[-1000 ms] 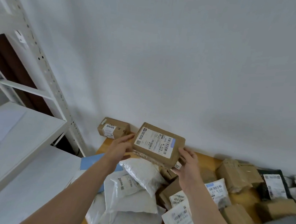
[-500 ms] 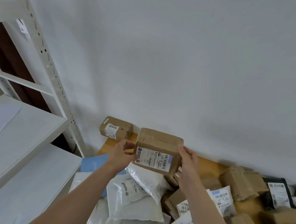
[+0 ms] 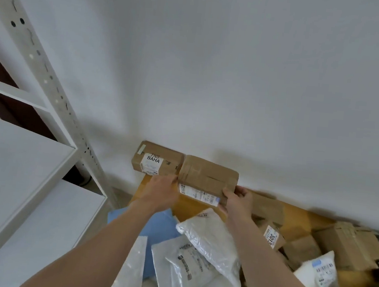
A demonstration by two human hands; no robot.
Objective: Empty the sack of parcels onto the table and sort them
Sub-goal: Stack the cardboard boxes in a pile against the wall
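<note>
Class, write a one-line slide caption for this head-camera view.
Left hand and right hand hold a cardboard box beside the BAHA-labelled box, behind a heap of parcels.

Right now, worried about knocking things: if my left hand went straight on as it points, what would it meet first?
Probably the BAHA-labelled box just beyond your left hand, then the wall; depth is unclear.

Two bare forearms rise from the bottom edge and converge toward the frame's centre. The left hand [image 3: 161, 190] grips the left end of a cardboard box [image 3: 208, 174]. The right hand [image 3: 237, 201] curls its fingers round the right end.
</note>
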